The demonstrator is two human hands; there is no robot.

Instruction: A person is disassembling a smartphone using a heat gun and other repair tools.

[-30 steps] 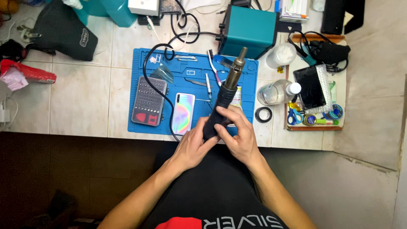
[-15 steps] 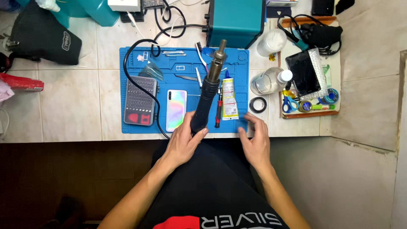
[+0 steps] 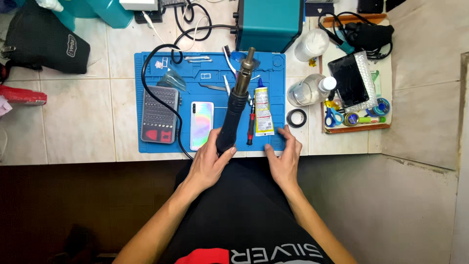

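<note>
Left hand [image 3: 209, 164] clenched round black hot-air gun handle [image 3: 233, 120], metal nozzle aimed away — right hand [image 3: 284, 159] released, fingers spread on blue silicone mat [image 3: 151, 144] edge, steadying.

We find a small electronics repair bench: a blue work mat [image 3: 161, 142] on white tiles, a screwdriver bit set [image 3: 159, 114] on its left part, a teal soldering station [image 3: 269, 23] behind it, tape rolls right.

Left hand [image 3: 209, 164] clenched, right hand [image 3: 283, 161] flat.
</note>
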